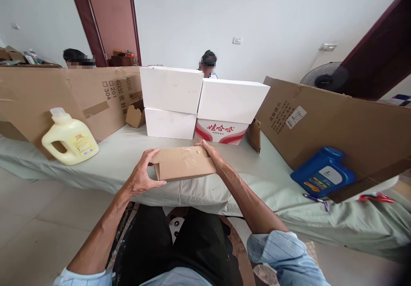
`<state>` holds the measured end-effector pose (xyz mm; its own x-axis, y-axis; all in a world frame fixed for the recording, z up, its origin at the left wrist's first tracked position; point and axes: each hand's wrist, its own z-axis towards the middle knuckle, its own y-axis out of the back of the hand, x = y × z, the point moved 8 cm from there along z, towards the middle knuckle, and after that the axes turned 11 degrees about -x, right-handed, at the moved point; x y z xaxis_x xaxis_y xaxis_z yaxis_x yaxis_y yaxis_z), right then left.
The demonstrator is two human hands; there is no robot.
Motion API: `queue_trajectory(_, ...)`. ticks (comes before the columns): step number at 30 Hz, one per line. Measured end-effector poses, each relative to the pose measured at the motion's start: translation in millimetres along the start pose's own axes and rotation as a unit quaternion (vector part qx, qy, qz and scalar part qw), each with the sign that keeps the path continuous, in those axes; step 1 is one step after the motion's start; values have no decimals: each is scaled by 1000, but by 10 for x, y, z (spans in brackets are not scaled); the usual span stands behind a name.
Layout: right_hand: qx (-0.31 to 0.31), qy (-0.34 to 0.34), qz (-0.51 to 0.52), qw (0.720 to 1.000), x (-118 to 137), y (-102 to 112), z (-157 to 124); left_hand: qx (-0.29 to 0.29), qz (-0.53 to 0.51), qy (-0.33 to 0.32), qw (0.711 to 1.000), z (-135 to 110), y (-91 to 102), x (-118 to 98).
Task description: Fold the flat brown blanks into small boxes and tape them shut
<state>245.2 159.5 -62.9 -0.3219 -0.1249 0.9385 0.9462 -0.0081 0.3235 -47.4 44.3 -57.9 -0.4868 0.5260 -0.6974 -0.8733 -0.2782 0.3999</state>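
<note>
Between my two hands is a long brown cardboard box (184,162), with a strip of clear tape across its top. My left hand (144,172) grips the left end, thumb along the lower front edge and fingers at the upper corner. At the right end, my right hand (213,155) is closed round the box, its fingers reaching over the far edge. The box's left end shows a gap at the flap. Just behind it stand stacked white boxes (171,90), and the lower right one is a white carton with red lettering (221,131).
A pale yellow detergent jug (72,138) stands at left. At right, a blue bottle (324,172) leans on a cardboard panel (308,123), near a purple pen (316,200). Another cardboard panel (35,93) borders the left. A small open box (136,114) sits behind. Two people are beyond.
</note>
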Motion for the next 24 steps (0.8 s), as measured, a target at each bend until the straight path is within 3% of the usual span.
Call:
queue_trajectory(4, -29, 25, -187, 982, -179, 143, 93, 4, 5, 24, 1000, -78, 22, 66)
queue_trajectory(9, -52, -16, -353, 934, -638, 424, 10, 9, 11, 5, 1000, -174, 30, 115)
queue_trajectory(12, -59, -36, -401, 914, -866, 515, -63, 16, 4, -13, 1000, -225, 1, 75)
queue_trajectory(15, -80, -36, -401, 912, -960, 563, -81, 6, -7, -15, 1000, -262, -11, 15)
queue_trajectory(19, -122, -14, -339, 933, -842, 665, -25, -23, -3, -26, 999, -276, 7, -107)
queue_trajectory(24, -161, 46, -225, 960, -249, 879, 21, -36, 5, -46, 998, -257, 75, -238)
